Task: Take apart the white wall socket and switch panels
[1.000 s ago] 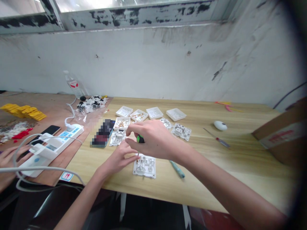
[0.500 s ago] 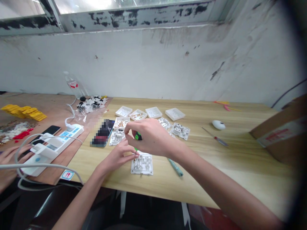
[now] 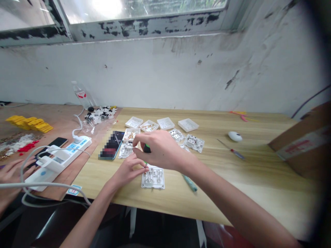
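Observation:
My right hand [image 3: 162, 148] is closed around a screwdriver [image 3: 147, 148] with a green and black handle, held upright; most of it is hidden by the fingers. Just below, my left hand [image 3: 131, 167] has its thumb and forefinger pinched by the screwdriver's lower end, and whatever small thing is between them cannot be made out. Both are over the upper left corner of a white switch or socket plate [image 3: 156, 179], which lies flat with its inner compartments facing up. A teal pen-like tool [image 3: 190, 183] lies to the right of the plate.
White trays [image 3: 188, 125] and more white plates [image 3: 194, 142] stand behind my hands. Left are a phone [image 3: 113, 146], a power strip [image 3: 60, 162] with cables and another person's hand [image 3: 15, 172]. Right are a second screwdriver [image 3: 231, 149], a white mouse-like object [image 3: 235, 136] and a cardboard box [image 3: 305, 141].
The camera view has shifted slightly, so the scene sits a little lower. Both hands keep their hold over the plate's corner; the right hand has turned slightly about the screwdriver.

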A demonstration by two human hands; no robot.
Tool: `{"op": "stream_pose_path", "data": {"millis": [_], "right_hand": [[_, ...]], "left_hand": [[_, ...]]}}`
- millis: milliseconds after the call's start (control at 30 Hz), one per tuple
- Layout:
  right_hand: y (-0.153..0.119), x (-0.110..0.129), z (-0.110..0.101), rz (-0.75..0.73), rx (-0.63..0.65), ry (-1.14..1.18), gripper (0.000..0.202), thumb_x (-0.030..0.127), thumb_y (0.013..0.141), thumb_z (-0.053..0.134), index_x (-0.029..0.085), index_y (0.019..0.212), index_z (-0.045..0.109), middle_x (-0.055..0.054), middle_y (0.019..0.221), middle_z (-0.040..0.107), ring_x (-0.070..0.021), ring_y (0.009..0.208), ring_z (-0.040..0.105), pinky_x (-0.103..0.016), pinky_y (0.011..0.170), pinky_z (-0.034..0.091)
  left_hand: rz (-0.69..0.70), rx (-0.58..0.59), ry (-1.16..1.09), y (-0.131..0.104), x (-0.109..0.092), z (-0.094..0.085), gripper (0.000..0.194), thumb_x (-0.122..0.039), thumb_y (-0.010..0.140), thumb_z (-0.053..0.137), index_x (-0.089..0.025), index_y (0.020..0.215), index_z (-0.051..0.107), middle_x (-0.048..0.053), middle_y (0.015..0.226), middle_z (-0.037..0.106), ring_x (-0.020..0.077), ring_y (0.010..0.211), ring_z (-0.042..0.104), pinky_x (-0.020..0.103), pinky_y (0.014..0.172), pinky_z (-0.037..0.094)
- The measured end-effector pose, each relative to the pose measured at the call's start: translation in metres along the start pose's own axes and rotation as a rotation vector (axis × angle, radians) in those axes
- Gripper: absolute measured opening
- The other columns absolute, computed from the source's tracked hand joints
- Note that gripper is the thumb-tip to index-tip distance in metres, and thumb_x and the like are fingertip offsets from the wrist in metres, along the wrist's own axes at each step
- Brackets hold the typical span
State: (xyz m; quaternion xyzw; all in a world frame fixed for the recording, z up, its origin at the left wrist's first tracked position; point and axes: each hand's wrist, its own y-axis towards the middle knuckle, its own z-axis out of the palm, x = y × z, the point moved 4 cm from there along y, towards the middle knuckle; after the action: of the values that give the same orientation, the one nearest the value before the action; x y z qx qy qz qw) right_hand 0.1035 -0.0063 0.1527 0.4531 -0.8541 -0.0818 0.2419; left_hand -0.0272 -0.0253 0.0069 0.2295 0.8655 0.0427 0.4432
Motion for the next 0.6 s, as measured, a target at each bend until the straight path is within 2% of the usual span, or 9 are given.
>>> {"op": "stream_pose_path", "data": {"millis": [133, 267, 333, 500, 600], "right_hand": [[0.0016, 0.0034, 0.0001, -0.010, 0.002, -0.008, 0.019, 0.025, 0.083, 0.049, 0.020, 0.088, 0.066, 0.000, 0.074, 0.068, -0.0099, 0.060, 0.048, -0.027, 0.057, 0.024], [0.0017, 0.0026, 0.0010, -0.012, 0.001, -0.015, 0.019, 0.024, 0.083, 0.049, 0.020, 0.089, 0.066, -0.001, 0.079, 0.069, -0.0102, 0.062, 0.049, -0.026, 0.057, 0.024], [0.0014, 0.0025, 0.0016, -0.016, -0.010, -0.010, 0.018, 0.025, 0.083, 0.049, 0.020, 0.089, 0.066, -0.001, 0.080, 0.069, -0.0104, 0.063, 0.050, -0.026, 0.058, 0.025], [0.0004, 0.0061, 0.0033, -0.014, 0.001, 0.027, 0.017, 0.027, 0.083, 0.051, 0.020, 0.090, 0.065, 0.000, 0.074, 0.066, -0.0109, 0.063, 0.050, -0.026, 0.059, 0.028], [-0.0017, 0.0043, 0.0022, 0.006, 0.003, 0.041, 0.018, 0.021, 0.080, 0.050, 0.020, 0.090, 0.065, 0.000, 0.070, 0.064, -0.0103, 0.060, 0.049, -0.025, 0.058, 0.028]], "left_hand": [[-0.063, -0.094, 0.015, 0.0002, 0.0044, 0.0032, 0.020, -0.037, 0.076, 0.073, -0.017, 0.077, 0.069, 0.005, 0.086, 0.072, 0.0240, 0.087, 0.064, 0.038, 0.085, 0.049], [-0.054, 0.015, -0.031, -0.0008, 0.0012, 0.0018, 0.019, -0.034, 0.085, 0.063, -0.018, 0.090, 0.072, 0.006, 0.096, 0.073, 0.0223, 0.088, 0.066, 0.035, 0.084, 0.049], [-0.061, 0.045, -0.039, -0.0006, 0.0001, 0.0019, 0.020, -0.033, 0.087, 0.061, -0.018, 0.090, 0.073, 0.007, 0.095, 0.073, 0.0215, 0.085, 0.066, 0.035, 0.083, 0.049], [-0.101, -0.090, 0.016, 0.0036, 0.0037, 0.0036, 0.021, -0.037, 0.076, 0.073, -0.016, 0.077, 0.071, 0.005, 0.086, 0.072, 0.0241, 0.085, 0.065, 0.035, 0.079, 0.050], [-0.084, -0.045, 0.029, 0.0036, 0.0059, 0.0038, 0.024, -0.038, 0.077, 0.072, -0.017, 0.088, 0.071, 0.005, 0.088, 0.071, 0.0239, 0.087, 0.065, 0.034, 0.080, 0.050]]}}
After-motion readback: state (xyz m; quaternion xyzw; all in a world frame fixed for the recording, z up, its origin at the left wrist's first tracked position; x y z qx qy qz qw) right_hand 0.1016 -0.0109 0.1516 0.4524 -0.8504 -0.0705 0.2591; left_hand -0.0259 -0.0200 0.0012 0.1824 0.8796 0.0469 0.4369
